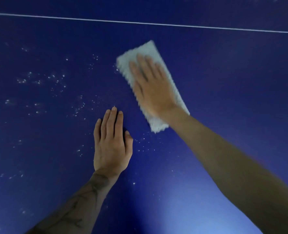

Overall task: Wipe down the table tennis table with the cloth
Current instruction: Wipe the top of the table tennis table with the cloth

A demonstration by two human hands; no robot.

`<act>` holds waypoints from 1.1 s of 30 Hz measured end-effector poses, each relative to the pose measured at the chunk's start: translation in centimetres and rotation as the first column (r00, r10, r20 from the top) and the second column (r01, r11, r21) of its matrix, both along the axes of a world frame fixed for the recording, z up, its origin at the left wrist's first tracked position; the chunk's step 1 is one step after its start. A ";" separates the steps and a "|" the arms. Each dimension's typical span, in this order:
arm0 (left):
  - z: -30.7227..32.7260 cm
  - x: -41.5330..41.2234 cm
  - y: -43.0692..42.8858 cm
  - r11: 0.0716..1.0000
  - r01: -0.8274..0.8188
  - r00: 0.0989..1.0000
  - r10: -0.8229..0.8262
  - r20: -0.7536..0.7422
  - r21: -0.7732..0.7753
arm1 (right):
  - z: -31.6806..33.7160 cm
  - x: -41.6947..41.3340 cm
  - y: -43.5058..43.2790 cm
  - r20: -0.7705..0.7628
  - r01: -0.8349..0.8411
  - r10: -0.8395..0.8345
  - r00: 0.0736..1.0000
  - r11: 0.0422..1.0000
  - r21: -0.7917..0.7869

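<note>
The blue table tennis table fills the whole view. A folded white cloth lies flat on it right of centre. My right hand presses down on the cloth with straight fingers and is motion-blurred. Flat on the bare table surface just left of the cloth's near end rests my left hand, fingers straight and together, holding nothing.
A thin white line crosses the table at the far side. White specks and smudges are scattered over the left half of the surface and around my left hand. A pale glare sits on the table near the bottom.
</note>
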State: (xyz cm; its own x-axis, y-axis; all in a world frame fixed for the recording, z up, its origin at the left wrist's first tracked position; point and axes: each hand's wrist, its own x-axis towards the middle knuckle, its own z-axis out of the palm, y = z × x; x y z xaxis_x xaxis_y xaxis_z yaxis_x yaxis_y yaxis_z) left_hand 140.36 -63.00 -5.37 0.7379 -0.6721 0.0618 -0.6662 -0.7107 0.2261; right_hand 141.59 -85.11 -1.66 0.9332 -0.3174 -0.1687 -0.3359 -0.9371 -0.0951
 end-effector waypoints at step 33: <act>0.8 -0.1 0.0 1.000 0.004 1.000 -0.004 -0.024 0.009 | -0.6 -12.3 3.2 -0.009 0.300 -0.300 0.954 0.954 -0.006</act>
